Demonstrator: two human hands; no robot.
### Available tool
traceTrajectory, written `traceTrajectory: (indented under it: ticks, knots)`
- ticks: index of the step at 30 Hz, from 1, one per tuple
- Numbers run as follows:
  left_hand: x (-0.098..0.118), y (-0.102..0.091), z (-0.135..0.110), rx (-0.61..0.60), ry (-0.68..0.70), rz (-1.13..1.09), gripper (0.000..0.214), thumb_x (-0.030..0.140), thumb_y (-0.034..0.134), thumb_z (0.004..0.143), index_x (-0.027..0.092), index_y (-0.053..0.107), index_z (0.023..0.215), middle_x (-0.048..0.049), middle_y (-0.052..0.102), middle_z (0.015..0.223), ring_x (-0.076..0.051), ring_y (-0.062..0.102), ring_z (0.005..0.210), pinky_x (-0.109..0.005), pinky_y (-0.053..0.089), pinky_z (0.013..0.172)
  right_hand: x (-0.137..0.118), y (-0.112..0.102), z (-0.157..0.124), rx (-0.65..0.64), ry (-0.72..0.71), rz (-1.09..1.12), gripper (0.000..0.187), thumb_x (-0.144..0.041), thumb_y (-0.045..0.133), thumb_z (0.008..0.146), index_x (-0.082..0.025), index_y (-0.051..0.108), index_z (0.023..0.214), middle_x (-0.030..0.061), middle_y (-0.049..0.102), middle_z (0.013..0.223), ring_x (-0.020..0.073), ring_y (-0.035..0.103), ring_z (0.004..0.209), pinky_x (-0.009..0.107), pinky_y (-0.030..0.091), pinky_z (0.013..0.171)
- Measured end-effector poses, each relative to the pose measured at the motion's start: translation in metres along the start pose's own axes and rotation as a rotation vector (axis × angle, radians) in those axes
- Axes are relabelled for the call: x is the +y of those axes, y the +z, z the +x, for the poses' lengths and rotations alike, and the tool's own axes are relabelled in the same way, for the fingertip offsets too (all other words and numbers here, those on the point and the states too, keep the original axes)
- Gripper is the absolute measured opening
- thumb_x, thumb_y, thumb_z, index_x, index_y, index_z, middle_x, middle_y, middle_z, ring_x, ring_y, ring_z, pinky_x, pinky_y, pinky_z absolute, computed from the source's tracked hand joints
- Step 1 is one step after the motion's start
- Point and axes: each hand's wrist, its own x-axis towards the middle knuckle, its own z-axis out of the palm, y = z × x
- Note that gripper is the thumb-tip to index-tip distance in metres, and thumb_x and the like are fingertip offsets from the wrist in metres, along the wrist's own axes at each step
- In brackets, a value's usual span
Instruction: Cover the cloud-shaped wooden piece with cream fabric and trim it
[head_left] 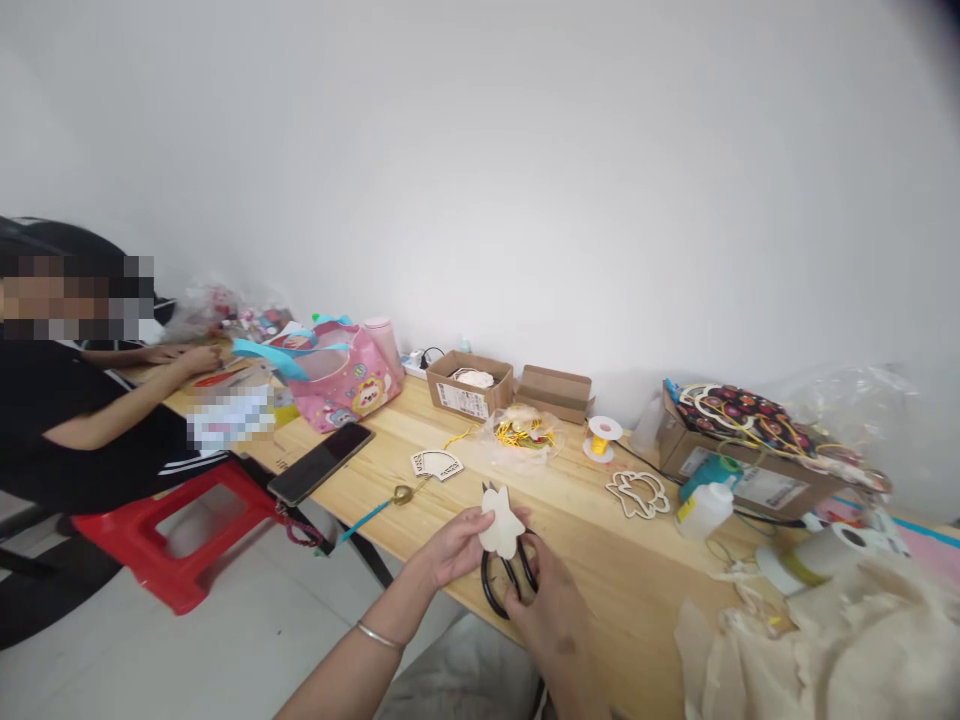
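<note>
My left hand [459, 545] pinches a small cream cutout [501, 522] with rounded lobes, its fabric or paper kind unclear. In my right hand [551, 600] is a pair of black-handled scissors [495, 595], fingers around the loops. The blades lie mostly behind the cutout, with dark tips showing above it. Both hands are at the table's front edge. Just beyond them on the wooden table [600, 560] lie a fan-shaped wooden piece [437, 464] and a blue stick-like item with a tassel end [367, 515].
Further back are a phone [322, 462], a pink bag [345, 385], a cardboard box [469, 385], yellow cord [525, 432] and a spool [602, 438]. Rightward stand a glue bottle [705, 508], a filled box [750, 470] and cream cloth [840, 640]. Another person [90, 390] sits left by a red stool [180, 540].
</note>
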Motion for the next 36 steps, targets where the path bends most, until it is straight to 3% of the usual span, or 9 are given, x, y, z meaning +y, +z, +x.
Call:
traceTrajectory:
  ticks: [4,10,14,19,21,24,29,33,36]
  knots:
    - [0.001,-0.001,0.003,0.032,0.036,-0.082,0.025,0.019,0.057,0.078,0.008,0.061,0.099,-0.0144,0.066,0.101,-0.021,0.061,0.095,-0.031,0.044,0.086,0.027,-0.019,-0.014,0.133,0.123,-0.063,0.039,-0.025,0.047,0.072,-0.021,0.050,0.110,0.0102,0.066,0.094,0.0252,0.064,0.082,0.034,0.053,0.066]
    - [0.004,-0.005,0.007,0.112,-0.085,-0.147,0.025,0.020,0.056,0.078,0.010,0.059,0.102,-0.0128,0.067,0.099,-0.021,0.063,0.090,-0.037,0.044,0.089,0.069,-0.059,-0.030,0.278,0.391,-0.393,0.038,-0.034,0.046,0.072,-0.018,0.054,0.106,0.0100,0.067,0.091,0.0268,0.063,0.084,0.038,0.051,0.069]
    - [0.005,-0.009,0.009,0.175,-0.094,-0.135,0.027,0.014,0.057,0.077,0.014,0.057,0.104,-0.0091,0.069,0.092,-0.018,0.065,0.082,-0.034,0.051,0.079,0.075,-0.063,-0.030,0.345,0.388,-0.424,0.039,-0.034,0.045,0.071,-0.016,0.054,0.105,0.0107,0.065,0.099,0.0253,0.061,0.090,0.037,0.049,0.076]
    - [0.002,-0.014,0.009,0.299,-0.060,-0.140,0.020,0.003,0.062,0.068,0.017,0.060,0.083,-0.0011,0.069,0.078,-0.010,0.062,0.060,-0.017,0.049,0.051,0.075,-0.055,-0.027,0.351,0.364,-0.397,0.036,-0.034,0.046,0.072,-0.016,0.056,0.102,0.0104,0.064,0.099,0.0237,0.060,0.093,0.036,0.047,0.081]
    - [0.000,-0.014,0.008,0.269,-0.029,-0.108,0.022,0.006,0.065,0.067,0.019,0.061,0.083,0.0004,0.068,0.079,-0.008,0.060,0.057,-0.015,0.043,0.044,0.073,-0.055,-0.027,0.321,0.350,-0.399,0.036,-0.031,0.046,0.072,-0.015,0.056,0.102,0.0102,0.064,0.098,0.0233,0.059,0.094,0.036,0.046,0.083]
    - [0.003,-0.013,0.009,0.233,0.042,0.065,0.026,0.013,0.068,0.065,0.020,0.061,0.089,0.0003,0.067,0.083,-0.010,0.059,0.062,-0.016,0.042,0.047,0.068,-0.056,-0.029,0.303,0.360,-0.378,0.037,-0.027,0.046,0.073,-0.014,0.054,0.107,0.0092,0.063,0.100,0.0219,0.058,0.095,0.035,0.046,0.083]
    - [0.040,-0.010,0.027,0.173,0.196,0.672,0.027,0.012,0.072,0.055,0.018,0.068,0.081,-0.0034,0.067,0.078,-0.019,0.058,0.073,-0.024,0.044,0.067,0.063,-0.057,-0.030,0.328,0.382,-0.344,0.039,-0.024,0.047,0.071,-0.016,0.052,0.109,0.0072,0.063,0.099,0.0214,0.058,0.094,0.034,0.047,0.079]
    - [0.071,-0.004,0.050,-0.091,0.257,0.930,0.017,0.010,0.068,0.057,0.025,0.070,0.065,-0.0052,0.067,0.079,-0.023,0.055,0.084,-0.031,0.039,0.086,0.062,-0.058,-0.029,0.326,0.388,-0.331,0.038,-0.023,0.048,0.070,-0.017,0.054,0.107,0.0069,0.062,0.100,0.0214,0.057,0.095,0.033,0.047,0.080]
    - [0.070,-0.005,0.061,-0.203,0.272,0.994,0.018,0.008,0.068,0.057,0.026,0.069,0.059,-0.0083,0.066,0.087,-0.022,0.056,0.090,-0.031,0.035,0.092,0.062,-0.059,-0.030,0.322,0.388,-0.329,0.039,-0.021,0.047,0.070,-0.016,0.053,0.109,0.0076,0.062,0.102,0.0214,0.056,0.097,0.034,0.046,0.082]
